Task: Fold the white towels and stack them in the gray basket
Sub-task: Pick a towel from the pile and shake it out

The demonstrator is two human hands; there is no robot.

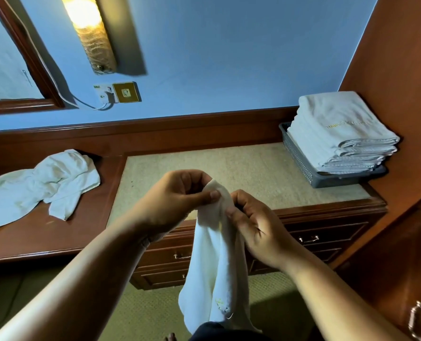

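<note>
- The left hand (180, 193) and right hand (251, 225), at frame centre, both pinch the top edge of a white towel (212, 279) between thumb and curled fingers, the hands almost touching.
- That towel hangs limp toward the bottom of the frame, in front of the wooden drawers (308, 238); a small gold embroidered mark near its lower end is too small to read.
- The gray basket (300, 163) sits at the right of the frame on the beige-topped dresser (204, 163), in the corner.
- A stack of folded towels (340, 134) fills the basket and rises above its rim; the top one bears gold lettering that begins "MAR", the rest blurred.
- A crumpled heap of unfolded towels (44, 185) lies at left on the lower wooden desk.
</note>
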